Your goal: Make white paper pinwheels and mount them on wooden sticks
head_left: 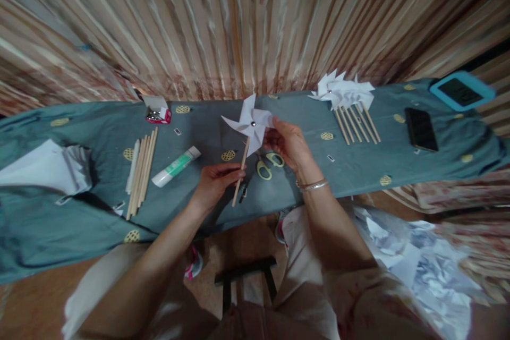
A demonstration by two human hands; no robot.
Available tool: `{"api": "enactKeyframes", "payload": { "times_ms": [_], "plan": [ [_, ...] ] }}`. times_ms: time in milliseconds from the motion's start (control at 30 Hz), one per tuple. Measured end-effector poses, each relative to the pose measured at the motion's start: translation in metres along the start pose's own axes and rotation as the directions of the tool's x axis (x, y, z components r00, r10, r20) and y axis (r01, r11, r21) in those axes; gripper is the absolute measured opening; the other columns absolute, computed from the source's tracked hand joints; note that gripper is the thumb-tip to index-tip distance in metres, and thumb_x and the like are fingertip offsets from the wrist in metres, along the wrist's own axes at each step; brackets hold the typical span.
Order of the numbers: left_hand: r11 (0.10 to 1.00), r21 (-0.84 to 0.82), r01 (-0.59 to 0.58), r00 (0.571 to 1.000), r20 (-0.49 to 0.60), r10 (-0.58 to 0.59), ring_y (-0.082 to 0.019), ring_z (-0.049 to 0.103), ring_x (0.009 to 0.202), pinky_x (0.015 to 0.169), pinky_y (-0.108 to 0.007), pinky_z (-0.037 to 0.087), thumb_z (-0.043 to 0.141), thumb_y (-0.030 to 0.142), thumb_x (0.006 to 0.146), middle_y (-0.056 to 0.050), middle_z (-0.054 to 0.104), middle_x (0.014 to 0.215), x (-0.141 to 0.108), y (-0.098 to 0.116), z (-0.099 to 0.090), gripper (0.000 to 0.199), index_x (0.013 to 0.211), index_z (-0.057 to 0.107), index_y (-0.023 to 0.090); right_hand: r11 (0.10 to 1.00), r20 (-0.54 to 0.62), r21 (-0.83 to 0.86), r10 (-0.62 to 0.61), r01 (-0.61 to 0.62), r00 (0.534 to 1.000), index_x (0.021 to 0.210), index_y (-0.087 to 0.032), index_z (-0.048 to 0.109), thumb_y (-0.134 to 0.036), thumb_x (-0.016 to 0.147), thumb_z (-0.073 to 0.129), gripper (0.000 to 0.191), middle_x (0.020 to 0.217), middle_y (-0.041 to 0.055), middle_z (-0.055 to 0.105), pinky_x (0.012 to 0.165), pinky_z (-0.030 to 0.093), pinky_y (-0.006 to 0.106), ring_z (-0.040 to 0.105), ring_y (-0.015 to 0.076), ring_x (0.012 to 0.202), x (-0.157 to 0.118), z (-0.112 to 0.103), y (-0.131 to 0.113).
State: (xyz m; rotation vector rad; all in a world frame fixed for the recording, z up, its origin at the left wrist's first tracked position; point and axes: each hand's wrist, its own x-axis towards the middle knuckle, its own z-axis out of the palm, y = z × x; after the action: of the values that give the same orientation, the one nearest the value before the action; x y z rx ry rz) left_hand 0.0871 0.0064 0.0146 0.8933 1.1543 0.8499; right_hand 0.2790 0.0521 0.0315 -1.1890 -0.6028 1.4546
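One paper pinwheel (pixel 250 117) is above the desk (pixel 350 164); your left hand (pixel 215 183) grips its stick (pixel 244 156), and your right hand (pixel 290 142) seems to pinch a blade (pixel 263 118), though the contact is partly hidden

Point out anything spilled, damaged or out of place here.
Only the crumpled white paper heaped at lower right, below the tablecloth, stands out: it looks messy against the orderly wooden sticks and overlapping pinwheels. The held pinwheel shows no obvious damage.

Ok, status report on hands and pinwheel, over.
Left hand gripping stick; right hand at a blade. Pinwheel held up, slightly tilted. Scissors nearby, not blocking.
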Motion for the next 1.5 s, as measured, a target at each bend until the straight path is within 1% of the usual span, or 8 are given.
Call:
{"api": "enactKeyframes", "payload": {
  "times_ms": [333, 467, 633, 800, 1067, 1267, 1367, 1500],
  "plan": [
    [1.000, -0.028, 0.009, 1.000, -0.002, -0.009, -0.013, 0.062, 0.062, 0.061, -0.024, 0.051, 0.093, 0.038, 0.047, -0.004, 0.074, 0.070, 0.000, 0.000, 0.000, 0.036, 0.074, 0.080, 0.018, 1.000, 0.103, 0.011, 0.004, -0.006, 0.995, 0.071, -0.016, 0.068, -0.033, 0.065, 0.088, 0.026, 0.058, -0.0042, 0.067, 0.046, 0.053, 0.015, 0.063, 0.0074, 0.049, -0.001, -0.001, 0.004],
    [1.000, -0.031, 0.002, 1.000, -0.006, -0.002, -0.013, 0.063, 0.062, 0.060, -0.024, 0.051, 0.093, 0.038, 0.046, -0.004, 0.074, 0.070, 0.000, 0.000, 0.000, 0.035, 0.073, 0.080, 0.018, 0.999, 0.138, 0.025, 0.024, -0.027, 0.990, 0.067, -0.016, 0.067, -0.034, 0.061, 0.090, 0.030, 0.058, -0.0034, 0.068, 0.045, 0.054, 0.014, 0.065, 0.0082, 0.050, 0.000, 0.000, 0.005],
    [1.000, -0.022, 0.001, 1.000, -0.011, -0.001, -0.014, 0.063, 0.061, 0.058, -0.024, 0.051, 0.093, 0.040, 0.046, -0.004, 0.073, 0.067, 0.001, 0.000, 0.000, 0.038, 0.073, 0.080, 0.018, 0.998, 0.176, 0.048, 0.029, -0.038, 0.984, 0.064, -0.015, 0.069, -0.039, 0.047, 0.095, 0.040, 0.058, -0.0016, 0.071, 0.044, 0.054, 0.012, 0.066, 0.0086, 0.050, -0.001, 0.001, 0.008],
    [1.000, 0.002, -0.013, 1.000, -0.022, 0.013, -0.015, 0.064, 0.061, 0.060, -0.026, 0.053, 0.092, 0.043, 0.046, -0.004, 0.073, 0.069, 0.001, -0.001, -0.001, 0.039, 0.074, 0.080, 0.018, 0.999, 0.195, -0.019, 0.049, -0.047, 0.980, 0.073, -0.016, 0.072, -0.038, 0.057, 0.092, 0.033, 0.065, -0.0001, 0.074, 0.048, 0.055, 0.012, 0.068, 0.0078, 0.053, -0.001, 0.001, 0.010],
    [1.000, 0.008, -0.006, 1.000, -0.017, 0.006, -0.015, 0.063, 0.063, 0.062, -0.026, 0.051, 0.092, 0.043, 0.047, -0.005, 0.074, 0.070, 0.001, -0.002, -0.002, 0.040, 0.076, 0.080, 0.018, 0.999, 0.204, -0.031, 0.047, -0.042, 0.978, 0.075, -0.018, 0.075, -0.042, 0.057, 0.091, 0.034, 0.066, -0.0011, 0.074, 0.049, 0.054, 0.013, 0.067, 0.0077, 0.055, -0.004, 0.000, 0.007],
    [1.000, -0.016, 0.000, 1.000, -0.025, 0.000, -0.014, 0.063, 0.062, 0.061, -0.025, 0.050, 0.091, 0.038, 0.048, -0.004, 0.073, 0.069, 0.000, 0.000, -0.001, 0.035, 0.074, 0.080, 0.018, 0.999, 0.143, -0.030, 0.023, -0.019, 0.989, 0.069, -0.019, 0.073, -0.041, 0.070, 0.082, 0.025, 0.065, -0.0004, 0.073, 0.050, 0.054, 0.016, 0.066, 0.0093, 0.056, -0.004, 0.000, 0.006],
    [1.000, -0.017, 0.000, 1.000, -0.026, 0.000, -0.014, 0.063, 0.062, 0.061, -0.025, 0.050, 0.092, 0.039, 0.048, -0.005, 0.074, 0.070, 0.000, 0.001, -0.001, 0.036, 0.074, 0.080, 0.018, 0.999, 0.125, -0.025, 0.030, -0.027, 0.992, 0.069, -0.018, 0.072, -0.041, 0.070, 0.083, 0.025, 0.065, -0.0002, 0.073, 0.049, 0.053, 0.016, 0.066, 0.0097, 0.056, -0.004, 0.000, 0.006],
    [1.000, -0.010, -0.004, 1.000, -0.026, 0.004, -0.015, 0.063, 0.063, 0.062, -0.026, 0.051, 0.092, 0.042, 0.047, -0.005, 0.073, 0.070, 0.000, -0.001, -0.001, 0.039, 0.075, 0.080, 0.018, 0.999, 0.152, -0.014, 0.031, -0.030, 0.988, 0.071, -0.017, 0.074, -0.042, 0.068, 0.084, 0.026, 0.066, 0.0004, 0.074, 0.050, 0.054, 0.015, 0.067, 0.0092, 0.056, -0.004, 0.000, 0.007]
  ]
}}
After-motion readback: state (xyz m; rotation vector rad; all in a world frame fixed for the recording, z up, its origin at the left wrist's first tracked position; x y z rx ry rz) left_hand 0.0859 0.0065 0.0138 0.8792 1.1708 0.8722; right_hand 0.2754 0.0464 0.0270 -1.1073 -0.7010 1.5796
